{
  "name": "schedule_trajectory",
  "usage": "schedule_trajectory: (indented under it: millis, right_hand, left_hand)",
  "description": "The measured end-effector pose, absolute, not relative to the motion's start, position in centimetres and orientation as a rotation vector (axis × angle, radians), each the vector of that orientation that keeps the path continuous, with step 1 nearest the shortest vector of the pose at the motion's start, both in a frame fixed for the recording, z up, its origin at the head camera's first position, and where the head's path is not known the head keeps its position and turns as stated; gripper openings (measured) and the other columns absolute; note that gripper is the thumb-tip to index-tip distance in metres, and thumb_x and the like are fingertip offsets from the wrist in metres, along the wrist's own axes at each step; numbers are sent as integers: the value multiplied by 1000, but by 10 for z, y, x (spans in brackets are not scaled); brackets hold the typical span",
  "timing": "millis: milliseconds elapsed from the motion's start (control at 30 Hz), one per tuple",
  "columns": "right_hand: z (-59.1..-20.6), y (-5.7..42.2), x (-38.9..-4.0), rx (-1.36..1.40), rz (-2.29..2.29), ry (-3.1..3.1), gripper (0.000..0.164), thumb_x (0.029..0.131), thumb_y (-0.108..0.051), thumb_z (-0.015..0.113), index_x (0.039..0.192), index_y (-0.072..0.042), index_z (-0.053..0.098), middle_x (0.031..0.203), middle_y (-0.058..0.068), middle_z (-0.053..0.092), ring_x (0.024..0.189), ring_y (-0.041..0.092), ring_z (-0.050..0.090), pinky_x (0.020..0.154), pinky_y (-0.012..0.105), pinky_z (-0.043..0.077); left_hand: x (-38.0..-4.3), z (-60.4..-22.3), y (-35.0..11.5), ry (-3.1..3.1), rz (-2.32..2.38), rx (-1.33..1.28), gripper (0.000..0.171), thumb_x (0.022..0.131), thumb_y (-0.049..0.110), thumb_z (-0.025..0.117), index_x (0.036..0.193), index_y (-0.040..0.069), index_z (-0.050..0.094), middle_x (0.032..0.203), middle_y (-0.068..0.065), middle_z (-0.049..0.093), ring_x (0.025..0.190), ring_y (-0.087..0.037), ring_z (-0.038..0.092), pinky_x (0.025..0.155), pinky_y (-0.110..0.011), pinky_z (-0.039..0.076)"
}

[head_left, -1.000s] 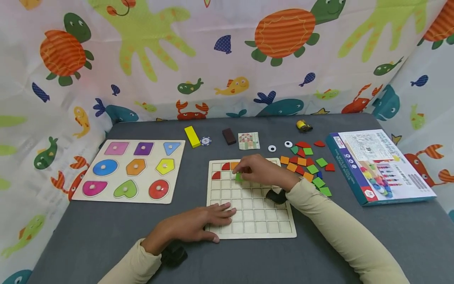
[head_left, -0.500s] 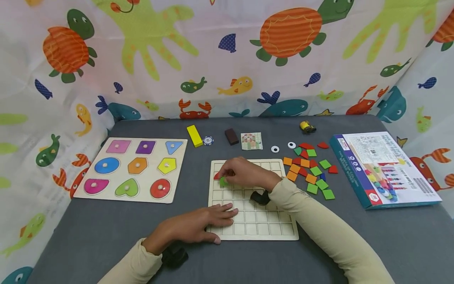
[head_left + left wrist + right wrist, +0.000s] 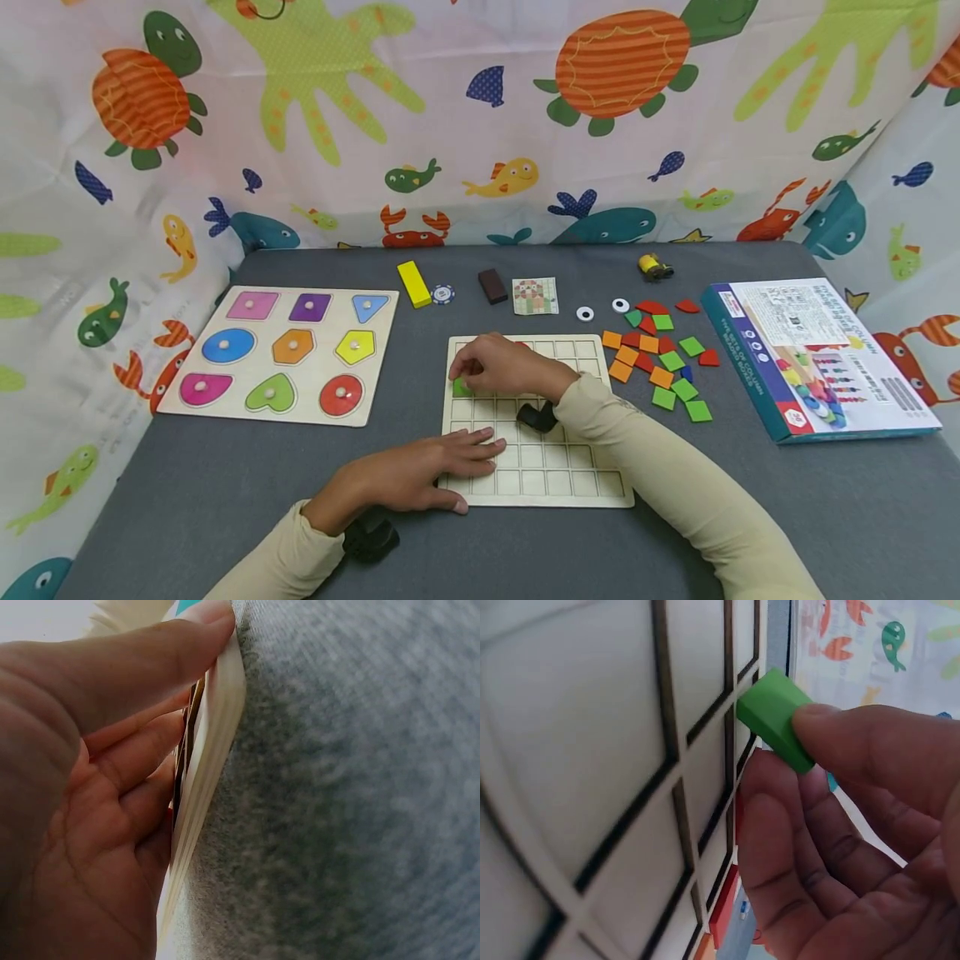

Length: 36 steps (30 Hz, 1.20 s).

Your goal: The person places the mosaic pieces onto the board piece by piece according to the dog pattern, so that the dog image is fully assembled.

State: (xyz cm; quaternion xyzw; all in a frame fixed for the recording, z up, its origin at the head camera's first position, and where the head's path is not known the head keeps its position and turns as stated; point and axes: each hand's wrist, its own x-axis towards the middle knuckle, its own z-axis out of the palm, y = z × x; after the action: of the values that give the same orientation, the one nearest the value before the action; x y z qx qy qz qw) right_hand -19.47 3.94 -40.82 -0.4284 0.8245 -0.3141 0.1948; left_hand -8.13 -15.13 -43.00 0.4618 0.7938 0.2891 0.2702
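A pale wooden grid board (image 3: 558, 479) lies on the grey cloth. My right hand (image 3: 504, 365) is over its upper left part, pinching a green square tile (image 3: 774, 712) between thumb and fingers. In the right wrist view that tile is tilted, one corner close to the grid. A red tile (image 3: 722, 906) and an orange tile (image 3: 704, 946) sit farther along the board; in the head view my right hand hides most of that row. My left hand (image 3: 416, 475) rests with fingers spread on the lower left corner, its thumb (image 3: 176, 652) along the board's edge.
Loose green, orange, red and blue tiles (image 3: 662, 377) are scattered right of the board, beside a boxed game (image 3: 817, 358). A shape puzzle (image 3: 300, 398) lies left. Behind are a yellow block (image 3: 414, 284), a brown block (image 3: 492, 286), a picture card (image 3: 535, 297) and a small yellow toy (image 3: 655, 267).
My right hand has moved left across the board with the green tile, from near the third column to the left edge. My left hand has stayed in place.
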Motion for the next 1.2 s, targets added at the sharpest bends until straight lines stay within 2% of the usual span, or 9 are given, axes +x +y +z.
schedule_trajectory:
  millis: [467, 533, 767, 1067, 1200]
  right_hand:
    - [-410, 32, -193, -1112, -787, 2423, 14, 88, -1, 64, 95, -8, 74, 81, -5, 65, 73, 7, 57, 73, 28, 48]
    - [-412, 32, -194, -1121, -781, 2421, 15, 88, 0, 64, 97, -7, 74, 81, -5, 64, 73, 7, 57, 76, 29, 47]
    - [-413, 32, -195, -1167, -751, 2406, 18, 87, 2, 64, 96, -8, 76, 77, -5, 65, 71, 7, 56, 68, 25, 47]
    - [-410, 48, -193, -1176, -787, 2402, 23, 90, -3, 63, 108, -10, 75, 93, -3, 67, 80, 8, 59, 74, 28, 49]
    - [-409, 61, -193, -1178, -823, 2446, 24, 90, -2, 61, 108, -10, 75, 94, -3, 67, 80, 8, 59, 73, 27, 49]
  left_hand:
    - [-81, -430, -151, 2148, 765, 1278, 61, 92, 21, 69, 146, 8, 44, 158, -1, 27, 147, -21, 14, 114, -40, 23]
    - [-81, -430, -151, 2151, 762, 1282, 61, 92, 21, 69, 146, 8, 44, 158, -1, 27, 147, -22, 14, 114, -40, 24]
    - [-81, -429, -151, 2155, 754, 1290, 61, 92, 21, 69, 146, 7, 44, 158, -1, 27, 147, -21, 14, 114, -40, 23]
    - [-82, -431, -151, 2135, 761, 1254, 61, 93, 22, 68, 147, 9, 43, 158, 1, 24, 147, -19, 12, 114, -40, 23]
    - [-82, -431, -151, 2135, 756, 1237, 61, 93, 22, 68, 147, 10, 43, 158, 2, 24, 147, -18, 12, 114, -41, 23]
